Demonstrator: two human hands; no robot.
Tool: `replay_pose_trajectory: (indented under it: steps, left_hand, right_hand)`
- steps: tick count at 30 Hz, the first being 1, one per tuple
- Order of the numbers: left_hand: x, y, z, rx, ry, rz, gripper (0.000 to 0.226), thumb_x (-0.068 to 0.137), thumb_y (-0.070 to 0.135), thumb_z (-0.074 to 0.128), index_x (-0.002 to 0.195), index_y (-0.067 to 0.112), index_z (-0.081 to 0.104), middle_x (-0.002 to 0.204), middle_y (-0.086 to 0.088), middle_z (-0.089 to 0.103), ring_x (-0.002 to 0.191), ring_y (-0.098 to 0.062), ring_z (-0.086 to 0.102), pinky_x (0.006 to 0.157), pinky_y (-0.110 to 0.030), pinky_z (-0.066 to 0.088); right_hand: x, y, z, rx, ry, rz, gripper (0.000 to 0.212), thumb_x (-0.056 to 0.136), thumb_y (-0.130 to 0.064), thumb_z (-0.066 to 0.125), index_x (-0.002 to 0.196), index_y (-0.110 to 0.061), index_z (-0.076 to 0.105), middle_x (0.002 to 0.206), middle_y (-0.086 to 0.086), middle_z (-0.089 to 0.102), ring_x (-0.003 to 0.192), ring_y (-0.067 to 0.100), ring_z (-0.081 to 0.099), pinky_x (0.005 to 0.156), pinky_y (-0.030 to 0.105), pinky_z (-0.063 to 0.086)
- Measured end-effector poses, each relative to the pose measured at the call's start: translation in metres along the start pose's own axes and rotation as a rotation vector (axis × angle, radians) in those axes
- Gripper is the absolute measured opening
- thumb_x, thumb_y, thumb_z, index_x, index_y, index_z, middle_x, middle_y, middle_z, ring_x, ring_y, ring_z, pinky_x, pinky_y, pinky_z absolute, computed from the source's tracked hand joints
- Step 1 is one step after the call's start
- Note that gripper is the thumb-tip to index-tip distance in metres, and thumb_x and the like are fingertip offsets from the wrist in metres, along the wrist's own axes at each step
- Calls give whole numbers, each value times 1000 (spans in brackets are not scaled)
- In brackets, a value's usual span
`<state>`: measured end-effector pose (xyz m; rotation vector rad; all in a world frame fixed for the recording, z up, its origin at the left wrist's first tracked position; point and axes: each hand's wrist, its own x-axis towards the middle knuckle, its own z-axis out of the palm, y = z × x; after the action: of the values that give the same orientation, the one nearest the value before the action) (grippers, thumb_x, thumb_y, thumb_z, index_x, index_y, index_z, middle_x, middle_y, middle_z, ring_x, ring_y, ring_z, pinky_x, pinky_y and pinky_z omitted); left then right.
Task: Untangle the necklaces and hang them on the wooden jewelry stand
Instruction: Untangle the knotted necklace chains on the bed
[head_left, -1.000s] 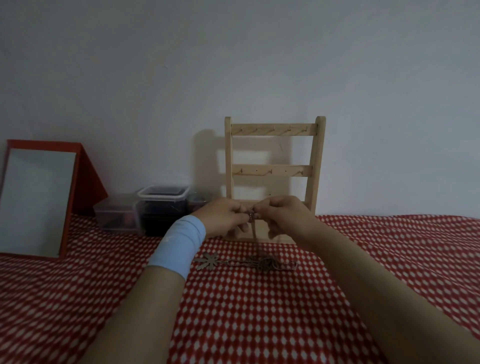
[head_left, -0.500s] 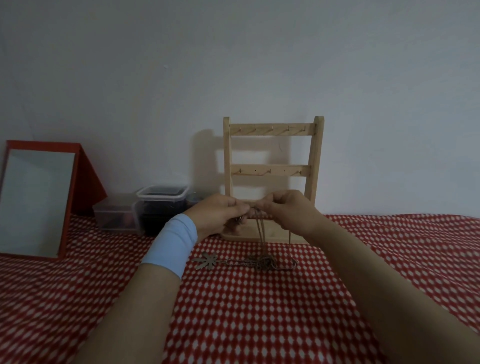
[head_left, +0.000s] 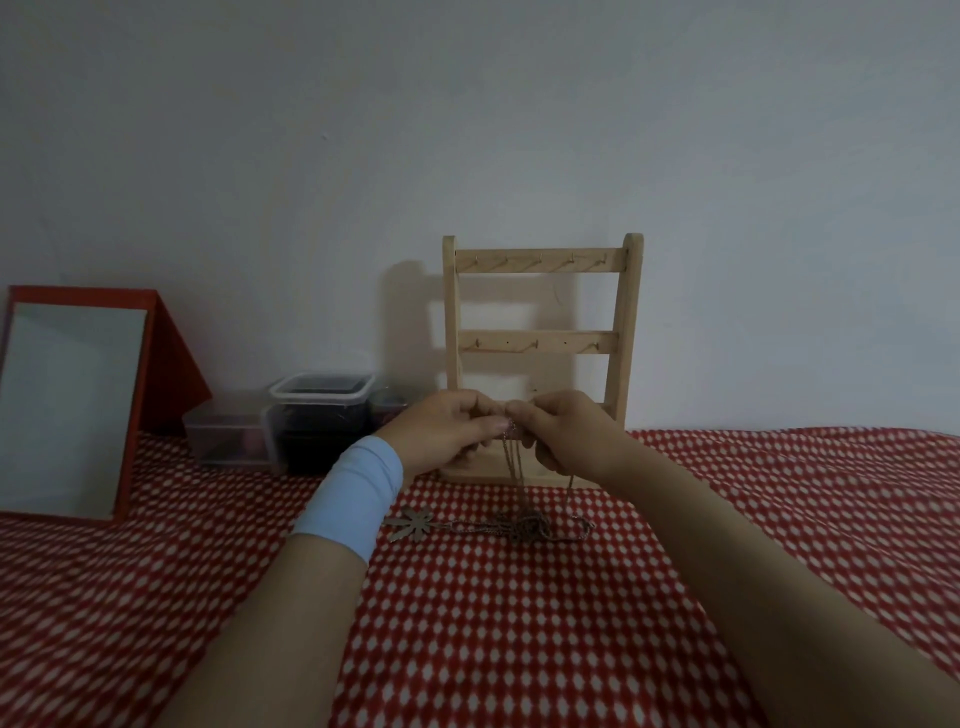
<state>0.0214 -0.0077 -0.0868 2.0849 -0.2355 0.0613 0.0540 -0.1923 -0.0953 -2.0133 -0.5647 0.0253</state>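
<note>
Necklaces lifted higher; left hand, right hand pinch them; one stand behind.

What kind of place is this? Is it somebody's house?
Probably a room at home, maybe a dressing corner. A red-framed mirror stands by a plain wall, a wooden jewelry stand sits on a red checked cloth, and the left hand and right hand pinch tangled necklaces.

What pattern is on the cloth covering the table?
The cloth is red with small white dots in a close, regular pattern, seen best in the head view.
</note>
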Motion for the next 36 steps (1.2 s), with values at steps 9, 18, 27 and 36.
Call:
replay_pose_trajectory:
  steps: [9,18,27,36]
  left_hand:
    - [3,-8,2,-13,100,19,13,94,30,62,94,21,71,91,0,75,90,-15,70,88,-31,53]
    - [-1,-4,4,14,119,75,14,94,33,61,88,27,71,84,7,74,75,0,66,71,-17,51]
    - [2,-6,9,-139,108,89,9,94,23,62,97,15,66,90,-8,76,82,-24,73,79,-33,58]
    - [-2,-1,11,-104,54,83,15,88,28,71,99,19,65,87,1,75,80,-10,69,70,-20,53]
  right_hand:
    - [-1,-3,-8,10,142,-69,24,89,-38,77,83,-15,80,77,-9,75,73,-4,66,61,9,46]
    - [-3,-4,-11,-45,-88,46,27,95,-40,69,99,-15,78,85,-2,74,75,9,67,81,33,60]
    - [0,1,-9,125,-99,51,22,97,-29,69,100,-9,78,69,-10,70,63,5,59,75,30,54]
    - [-3,0,-12,93,-227,64,41,105,-40,52,113,-5,71,86,3,64,73,13,58,79,33,54]
